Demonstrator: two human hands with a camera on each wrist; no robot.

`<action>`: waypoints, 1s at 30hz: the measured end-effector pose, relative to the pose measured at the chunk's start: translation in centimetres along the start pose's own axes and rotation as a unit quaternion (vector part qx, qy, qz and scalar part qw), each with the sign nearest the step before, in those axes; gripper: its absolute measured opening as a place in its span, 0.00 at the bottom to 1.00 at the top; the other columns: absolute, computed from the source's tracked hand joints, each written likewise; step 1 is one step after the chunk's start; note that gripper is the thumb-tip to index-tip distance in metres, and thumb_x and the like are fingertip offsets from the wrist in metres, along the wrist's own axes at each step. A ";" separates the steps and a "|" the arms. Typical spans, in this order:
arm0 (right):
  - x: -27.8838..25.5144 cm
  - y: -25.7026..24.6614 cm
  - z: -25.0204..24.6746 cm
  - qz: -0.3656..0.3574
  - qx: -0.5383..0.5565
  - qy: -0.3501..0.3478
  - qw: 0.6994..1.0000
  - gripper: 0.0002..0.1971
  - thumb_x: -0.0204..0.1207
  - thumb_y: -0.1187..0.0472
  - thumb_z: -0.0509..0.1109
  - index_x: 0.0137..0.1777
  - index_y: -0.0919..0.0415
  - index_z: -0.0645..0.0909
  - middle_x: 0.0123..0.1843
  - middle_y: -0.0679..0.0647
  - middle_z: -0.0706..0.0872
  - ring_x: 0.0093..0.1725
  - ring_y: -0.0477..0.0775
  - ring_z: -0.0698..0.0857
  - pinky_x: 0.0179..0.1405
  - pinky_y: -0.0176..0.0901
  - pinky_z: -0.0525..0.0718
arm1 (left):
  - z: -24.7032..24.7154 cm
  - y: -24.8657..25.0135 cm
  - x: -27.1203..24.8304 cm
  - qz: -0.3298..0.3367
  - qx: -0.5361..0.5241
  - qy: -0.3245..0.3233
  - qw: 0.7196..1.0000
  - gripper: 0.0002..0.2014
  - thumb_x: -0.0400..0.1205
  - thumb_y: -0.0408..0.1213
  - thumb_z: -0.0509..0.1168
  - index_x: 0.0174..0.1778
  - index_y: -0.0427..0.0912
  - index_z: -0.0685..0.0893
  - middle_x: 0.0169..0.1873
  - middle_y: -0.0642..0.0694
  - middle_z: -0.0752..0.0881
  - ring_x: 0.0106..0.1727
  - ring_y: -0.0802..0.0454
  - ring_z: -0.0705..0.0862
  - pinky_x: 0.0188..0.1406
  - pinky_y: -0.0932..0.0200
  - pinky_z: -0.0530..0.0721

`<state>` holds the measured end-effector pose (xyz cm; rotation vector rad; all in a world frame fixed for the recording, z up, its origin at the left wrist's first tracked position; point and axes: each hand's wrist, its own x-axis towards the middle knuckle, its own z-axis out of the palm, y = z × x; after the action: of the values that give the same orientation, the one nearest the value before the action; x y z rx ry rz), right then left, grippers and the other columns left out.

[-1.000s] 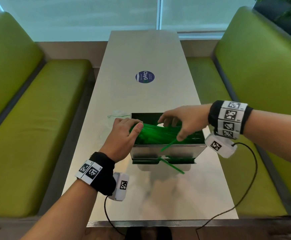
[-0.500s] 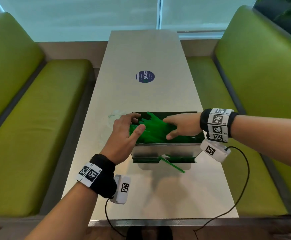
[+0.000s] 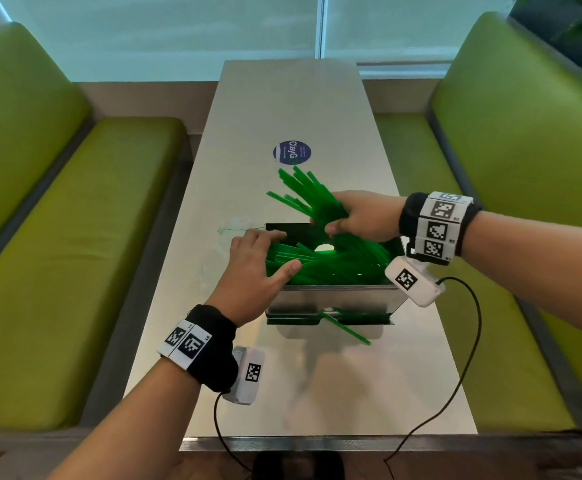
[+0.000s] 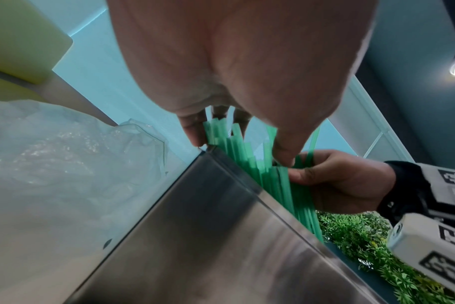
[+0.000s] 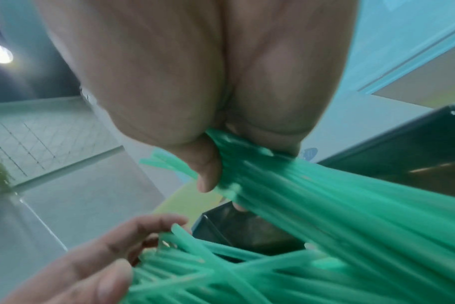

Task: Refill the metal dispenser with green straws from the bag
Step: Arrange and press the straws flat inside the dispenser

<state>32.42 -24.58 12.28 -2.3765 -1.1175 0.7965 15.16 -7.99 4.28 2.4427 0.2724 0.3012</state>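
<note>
**Straws fanned above the open metal box**

The right hand (image 3: 362,216) grips a bundle of thin green plastic straws (image 3: 308,195); their free ends fan up and away toward the far left, while the lower ends slant down into the dispenser (image 3: 334,299). More straws (image 3: 324,268) lie inside it, mostly left to right, some crossed. The dispenser is a shiny steel box, open on top, standing on the pale table (image 3: 282,98). One loose straw (image 3: 346,330) sticks out of its front slot at a slant. The left hand (image 3: 258,268) curls over the straw ends at the box's left edge. A crumpled clear bag (image 4: 52,154) lies just beside the box.
</note>
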 end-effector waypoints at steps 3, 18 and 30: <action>0.1 -0.6 -1.1 -0.039 0.096 0.035 0.994 0.12 0.83 0.64 0.69 0.64 0.53 0.81 0.54 0.50 0.89 0.56 0.54 0.88 0.63 0.52 0.85 | 0.1 -0.1 0.1 0.014 0.012 -0.010 1.000 0.17 0.85 0.51 0.65 0.68 0.53 0.84 0.63 0.53 0.75 0.69 0.52 0.68 0.72 0.56 0.71; 1.7 -1.7 1.7 -0.042 -0.111 0.004 0.993 0.21 0.83 0.60 0.69 0.74 0.56 0.71 0.56 0.49 0.86 0.50 0.52 0.85 0.55 0.46 0.82 | -0.1 0.0 0.0 0.052 0.009 0.010 0.999 0.10 0.83 0.43 0.70 0.57 0.52 0.93 0.57 0.55 0.82 0.64 0.47 0.72 0.67 0.56 0.74; 1.5 -4.5 -0.9 -0.132 0.217 0.091 0.963 0.14 0.86 0.67 0.62 0.70 0.62 0.70 0.52 0.56 0.83 0.44 0.53 0.86 0.50 0.48 0.89 | -0.2 0.2 -0.1 0.037 0.003 -0.005 0.999 0.10 0.84 0.43 0.69 0.59 0.53 0.92 0.59 0.56 0.81 0.67 0.49 0.70 0.70 0.58 0.71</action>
<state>31.23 -20.73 15.00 -1.8507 -1.0307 0.6382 15.07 -8.02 4.57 2.4633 0.1790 0.3197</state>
